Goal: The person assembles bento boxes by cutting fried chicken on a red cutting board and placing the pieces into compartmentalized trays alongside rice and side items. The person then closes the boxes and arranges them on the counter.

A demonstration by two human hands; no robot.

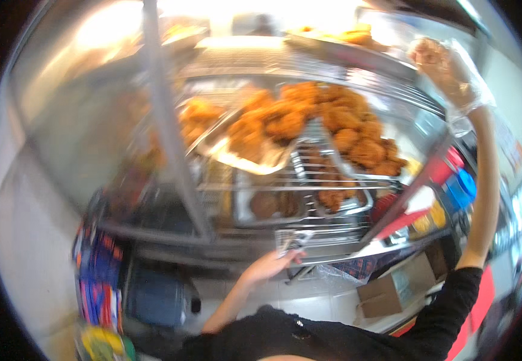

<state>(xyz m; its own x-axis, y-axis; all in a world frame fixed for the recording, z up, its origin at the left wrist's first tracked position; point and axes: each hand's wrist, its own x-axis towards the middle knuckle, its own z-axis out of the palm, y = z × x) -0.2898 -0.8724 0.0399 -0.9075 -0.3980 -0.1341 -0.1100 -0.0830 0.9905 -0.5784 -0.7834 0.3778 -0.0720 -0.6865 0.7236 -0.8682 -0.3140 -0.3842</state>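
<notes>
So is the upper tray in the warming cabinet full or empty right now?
Full. The upper tray is piled with golden fried chicken pieces nearly edge to edge; the gloved right hand is raised above it.

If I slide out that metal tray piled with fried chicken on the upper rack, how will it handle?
The metal tray looks thin yet rigid, so it should slide on the wire rack without bending. Piled with fried chicken, it is probably heavy for its size and may tip forward once its front overhangs. The loose pieces could roll off; the greasy rim may be slippery.
</notes>
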